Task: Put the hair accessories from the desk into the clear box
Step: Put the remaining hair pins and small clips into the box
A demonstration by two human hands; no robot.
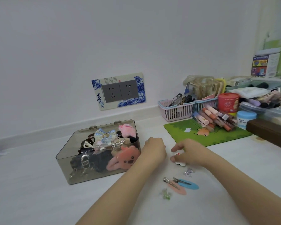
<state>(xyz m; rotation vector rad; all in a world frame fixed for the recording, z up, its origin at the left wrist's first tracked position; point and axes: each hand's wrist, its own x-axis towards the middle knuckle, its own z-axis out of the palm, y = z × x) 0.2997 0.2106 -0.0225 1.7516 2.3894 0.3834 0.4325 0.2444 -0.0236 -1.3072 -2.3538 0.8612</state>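
Your right hand (187,152) pinches the white clip (179,161) on the counter (39,184); your left hand (154,146) looks curled, its hold unclear. Lift the clip clear, then drop it into the clear box (101,169) just left.

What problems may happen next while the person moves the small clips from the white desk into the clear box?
1. The right hand pinches the small white clip only at its edge, so it may slip.
2. The clear grey plastic box already looks full of plush clips, so new pieces may spill over its rim.
3. The tiny green clip and the tiny clear clip lie near the forearms; a sweep may push them away.
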